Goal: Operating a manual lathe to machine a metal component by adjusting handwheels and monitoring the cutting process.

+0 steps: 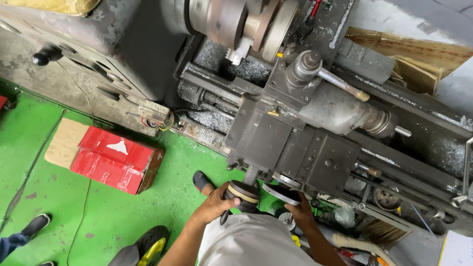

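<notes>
Grey, oil-darkened metal is filling most of the view: a lathe [345,123] is running aslant from the upper left to the lower right, and the person is standing at its front, looking down over a pale shirt. The left hand [217,204] is curling over the rim of a round handwheel [242,193] with tan and black bands, fingers wrapped and thumb lying on top, so it is closed on the wheel. The right hand [299,211] is reaching up under a second, flatter wheel [282,193] just beside the first; it is touching that wheel, but the wheel is covering the fingers and I cannot tell how tightly they are closing.

Both wheels are sitting at the front of the sliding block [295,148], near the person's waist, which is likely why the arms are staying low and bent. The banded wheel's shaft is pointing away from the person into the block, across the bed's long axis. Further up, the round chuck [246,22] is looking blurred, perhaps turning.

On the green floor [98,207] a red box [116,160] is lying well apart to the left, and someone else's dark shoe [35,225] is showing at the edge.
</notes>
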